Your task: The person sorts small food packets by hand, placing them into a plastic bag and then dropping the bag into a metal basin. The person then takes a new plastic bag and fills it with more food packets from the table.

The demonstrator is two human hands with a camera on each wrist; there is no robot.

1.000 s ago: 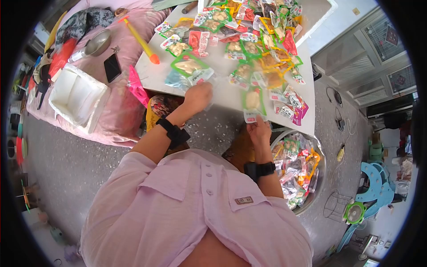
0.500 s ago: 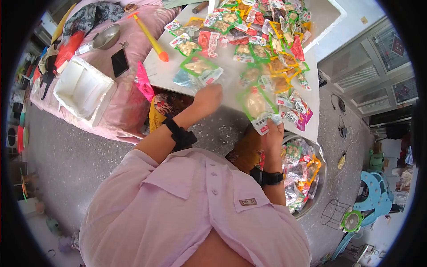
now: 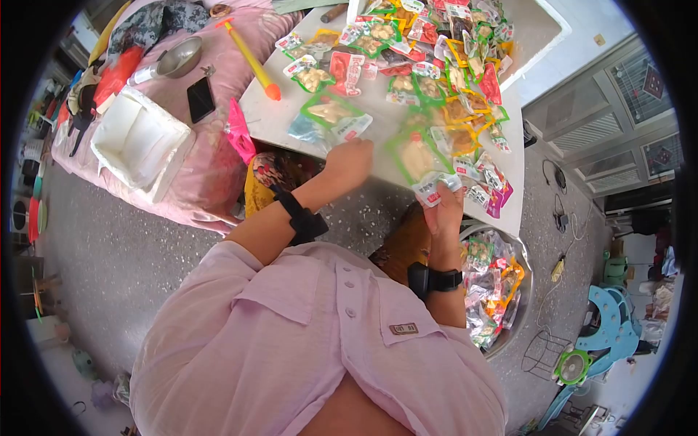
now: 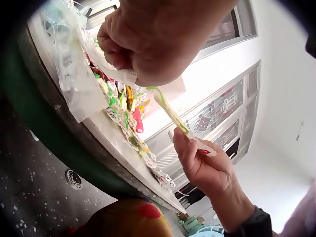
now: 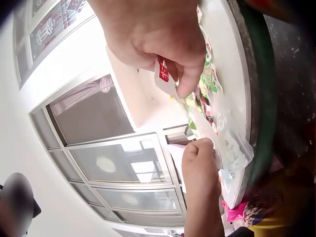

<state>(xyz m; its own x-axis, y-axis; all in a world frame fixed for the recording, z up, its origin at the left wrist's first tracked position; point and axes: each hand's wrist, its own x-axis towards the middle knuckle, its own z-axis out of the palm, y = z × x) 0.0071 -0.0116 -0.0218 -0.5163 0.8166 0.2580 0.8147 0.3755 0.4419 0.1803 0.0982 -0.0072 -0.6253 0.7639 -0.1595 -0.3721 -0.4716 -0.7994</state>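
My left hand (image 3: pixel 347 166) pinches the lower end of a green-edged clear packet (image 3: pixel 331 112) with pale pieces inside, held over the table's near edge; a bluish clear bag (image 3: pixel 307 129) lies beside it. In my right hand (image 3: pixel 445 211) is the white end of another green-edged packet (image 3: pixel 418 156), tilted over the table edge. The left wrist view shows the right hand (image 4: pixel 205 165) pinching this packet (image 4: pixel 170 111) by its end. In the right wrist view the left hand (image 5: pixel 201 165) has its fingers curled on its packet.
Many colourful packets (image 3: pixel 454 69) cover the white table (image 3: pixel 273 116). A metal basin (image 3: pixel 525 291) of packets stands below at right. On the pink bed (image 3: pixel 211 156) at left are a foam box (image 3: pixel 138 145), a phone and a pan. A yellow stick (image 3: pixel 251 62) lies at the table's left.
The right hand has lifted its packet and moved it right and turned it, more of the packet now showing. The left hand keeps its packet in nearly the same place over the table.
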